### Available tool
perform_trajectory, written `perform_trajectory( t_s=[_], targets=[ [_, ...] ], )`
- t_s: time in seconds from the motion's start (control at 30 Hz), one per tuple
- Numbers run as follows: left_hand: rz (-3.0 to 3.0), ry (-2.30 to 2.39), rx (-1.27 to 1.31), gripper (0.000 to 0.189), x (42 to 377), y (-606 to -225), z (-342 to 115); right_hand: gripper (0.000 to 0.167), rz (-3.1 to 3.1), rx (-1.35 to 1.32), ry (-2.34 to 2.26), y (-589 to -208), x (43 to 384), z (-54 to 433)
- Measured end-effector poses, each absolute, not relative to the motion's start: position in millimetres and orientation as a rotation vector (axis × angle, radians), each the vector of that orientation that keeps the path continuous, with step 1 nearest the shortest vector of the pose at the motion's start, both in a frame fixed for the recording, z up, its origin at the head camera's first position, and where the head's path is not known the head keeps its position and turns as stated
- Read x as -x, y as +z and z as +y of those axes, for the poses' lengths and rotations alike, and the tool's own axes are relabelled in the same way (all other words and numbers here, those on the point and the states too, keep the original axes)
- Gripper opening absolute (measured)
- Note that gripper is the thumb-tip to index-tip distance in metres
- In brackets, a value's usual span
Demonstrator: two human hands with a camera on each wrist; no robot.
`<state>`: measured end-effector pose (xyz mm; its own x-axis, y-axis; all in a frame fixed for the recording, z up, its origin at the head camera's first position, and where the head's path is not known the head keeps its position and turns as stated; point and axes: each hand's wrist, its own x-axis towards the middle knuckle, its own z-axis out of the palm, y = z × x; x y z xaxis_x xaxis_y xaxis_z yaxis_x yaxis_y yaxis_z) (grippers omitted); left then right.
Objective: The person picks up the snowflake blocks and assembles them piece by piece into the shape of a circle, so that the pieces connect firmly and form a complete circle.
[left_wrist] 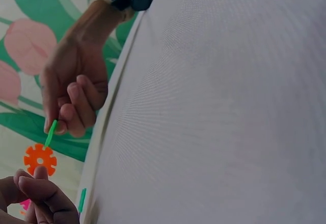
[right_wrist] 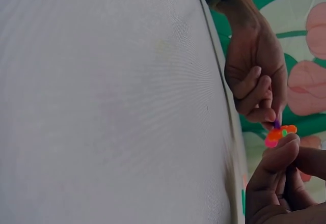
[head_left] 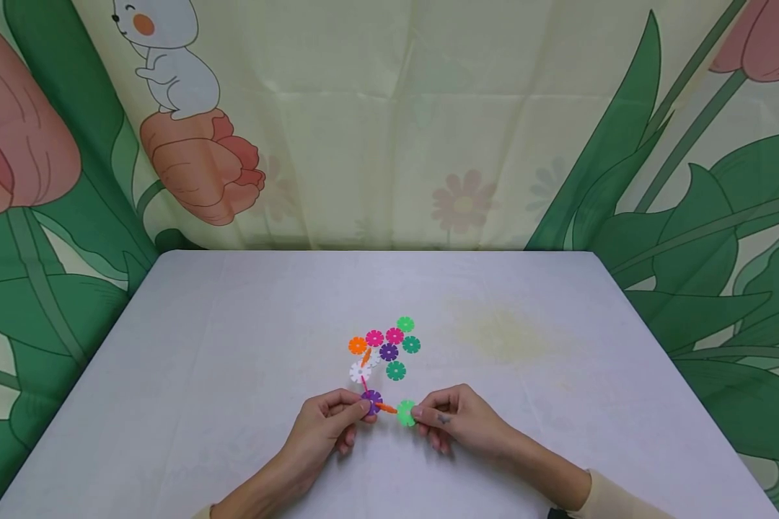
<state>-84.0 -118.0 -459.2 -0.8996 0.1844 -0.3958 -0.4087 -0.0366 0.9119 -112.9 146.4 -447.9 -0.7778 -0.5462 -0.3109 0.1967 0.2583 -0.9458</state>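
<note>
In the head view my left hand (head_left: 331, 425) pinches a purple notched snowflake disc (head_left: 372, 398) between thumb and fingers. A light green snowflake disc (head_left: 405, 413) is pinched by my right hand (head_left: 464, 422). Between the two sits an orange disc (head_left: 386, 408), seen edge-on and slotted to both. From the purple disc a pink disc (head_left: 365, 384), also edge-on, leads up to a white disc (head_left: 360, 372). The left wrist view shows the orange disc (left_wrist: 40, 159) face-on, with the green disc (left_wrist: 50, 133) edge-on at the right fingertips. My fingers partly cover the purple and green discs.
Beyond the hands lie several loose-looking discs: an orange one (head_left: 358, 345), a pink one (head_left: 394, 336), a dark purple one (head_left: 389, 352) and a teal one (head_left: 396, 370). A white cloth covers the table (head_left: 234, 324). Behind it hangs a printed curtain (head_left: 376, 144).
</note>
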Motion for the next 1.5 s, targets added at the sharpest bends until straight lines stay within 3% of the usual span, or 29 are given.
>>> perform_trajectory(
  t_s=[1.5],
  targets=[
    [1.828,1.997,0.240,0.030,82.6,-459.3,-116.4,0.035,1.878,0.137,-1.641,-447.0,101.9,134.8]
  ],
)
